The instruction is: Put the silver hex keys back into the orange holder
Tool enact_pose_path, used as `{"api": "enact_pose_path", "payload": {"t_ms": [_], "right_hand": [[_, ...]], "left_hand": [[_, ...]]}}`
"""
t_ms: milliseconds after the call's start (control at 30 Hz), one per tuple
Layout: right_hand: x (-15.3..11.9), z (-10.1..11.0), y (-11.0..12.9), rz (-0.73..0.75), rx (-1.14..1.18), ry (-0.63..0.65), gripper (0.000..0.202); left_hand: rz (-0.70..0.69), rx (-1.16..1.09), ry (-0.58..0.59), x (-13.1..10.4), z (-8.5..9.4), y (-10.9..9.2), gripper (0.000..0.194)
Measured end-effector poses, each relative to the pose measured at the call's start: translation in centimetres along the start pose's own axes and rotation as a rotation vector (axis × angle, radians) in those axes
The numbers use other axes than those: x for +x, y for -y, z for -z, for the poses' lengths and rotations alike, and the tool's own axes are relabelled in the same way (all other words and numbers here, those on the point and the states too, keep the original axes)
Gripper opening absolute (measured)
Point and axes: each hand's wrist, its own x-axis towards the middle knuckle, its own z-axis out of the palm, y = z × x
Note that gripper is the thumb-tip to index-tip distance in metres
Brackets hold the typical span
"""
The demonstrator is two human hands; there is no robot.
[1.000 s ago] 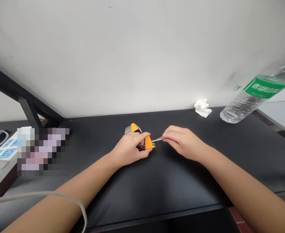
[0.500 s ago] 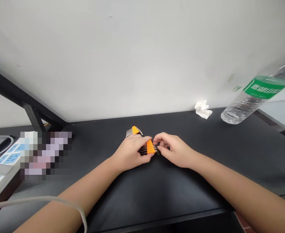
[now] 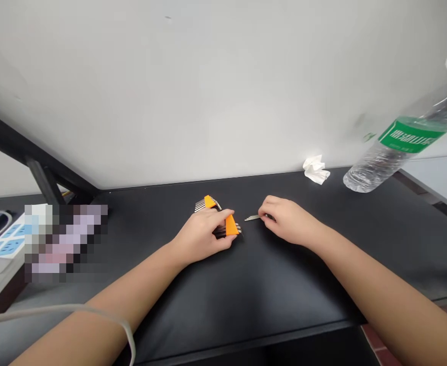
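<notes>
My left hand (image 3: 204, 235) is closed on an orange hex key holder (image 3: 230, 225), thumb and fingers at its two ends. Bent metal ends of several hex keys stick out of its right side. Just behind that hand lies another orange holder (image 3: 210, 201) with a row of thin metal keys in it. My right hand (image 3: 284, 219) pinches a slim metal hex key (image 3: 252, 218), whose straight end points left toward the holder without touching it. The fingers hide its other end.
A black desk (image 3: 284, 300) meets a pale wall. Crumpled white tissue (image 3: 316, 170) and a clear bottle (image 3: 394, 145) with a green label stand at the back right. To the left are a power strip (image 3: 13, 239), a blurred-out item and a white cable (image 3: 74, 308) crossing my left forearm.
My right hand has moved right, away from the holder, and a hex key now shows drawn out in its fingers. The left hand still grips the holder.
</notes>
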Motion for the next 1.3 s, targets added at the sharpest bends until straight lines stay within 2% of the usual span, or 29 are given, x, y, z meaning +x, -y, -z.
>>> {"api": "enact_pose_path", "payload": {"t_ms": [167,400,500,700,967,1100,1233,1300], "right_hand": [[0.2,-0.1,-0.7,-0.020,-0.104,0.090,0.015],[-0.1,-0.5,0.9,-0.022,-0.224,0.148,0.014],[-0.3,-0.6,1.4,0.009,-0.237,0.125,0.012],[-0.3,-0.7,1.5,0.134,-0.046,-0.018,0.012],[-0.4,-1.1,1.1,0.229,0.000,-0.042,0.019],[-0.4,-1.1,1.6,0.248,0.056,-0.091,0.024],[-0.2,-1.4,2.7,0.264,0.276,-0.098,0.025],[0.0,-1.9,3.0,0.174,0.469,-0.077,0.022]], "left_hand": [[0.024,-0.005,0.016,0.0,0.0,0.0,0.043],[0.009,-0.007,0.012,0.1,0.0,-0.1,0.045],[0.003,-0.008,0.020,0.1,0.0,-0.2,0.045],[-0.009,-0.008,-0.001,0.1,0.0,-0.3,0.046],[-0.036,-0.004,-0.001,0.0,-0.1,-0.1,0.045],[-0.054,0.005,-0.015,0.1,-0.2,-0.2,0.046],[-0.121,-0.029,-0.051,0.3,-0.1,-0.6,0.040],[-0.136,-0.040,-0.050,0.3,-0.1,-0.8,0.036]]}}
